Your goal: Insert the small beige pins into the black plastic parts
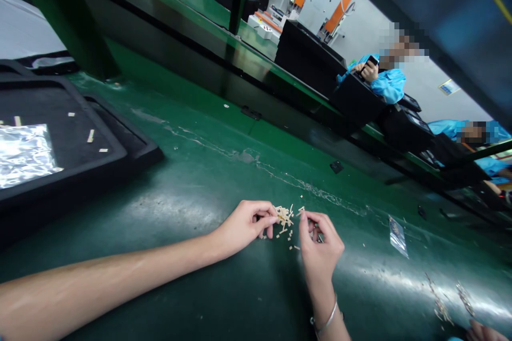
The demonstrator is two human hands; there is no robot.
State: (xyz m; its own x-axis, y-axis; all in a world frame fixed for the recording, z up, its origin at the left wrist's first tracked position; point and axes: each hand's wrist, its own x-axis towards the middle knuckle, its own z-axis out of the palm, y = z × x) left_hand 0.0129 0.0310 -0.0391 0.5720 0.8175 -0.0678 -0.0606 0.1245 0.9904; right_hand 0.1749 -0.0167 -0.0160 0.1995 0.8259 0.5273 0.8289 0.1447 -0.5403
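A loose heap of small beige strips lies on the green workbench between my hands. My left hand reaches in from the left, its curled fingers and thumb at the heap's edge. My right hand is curled on the heap's other side, with its fingertips pinched close to a few strips. The strips are too small to tell whether either hand grips one. A thin bracelet circles my right wrist. Further strips lie scattered around both hands.
A black tray holding crumpled foil and a few beige strips sits at left. A clear plastic bag and another strip pile lie at right. Another person's hand enters at the bottom right corner. Co-workers in blue sit beyond the bench.
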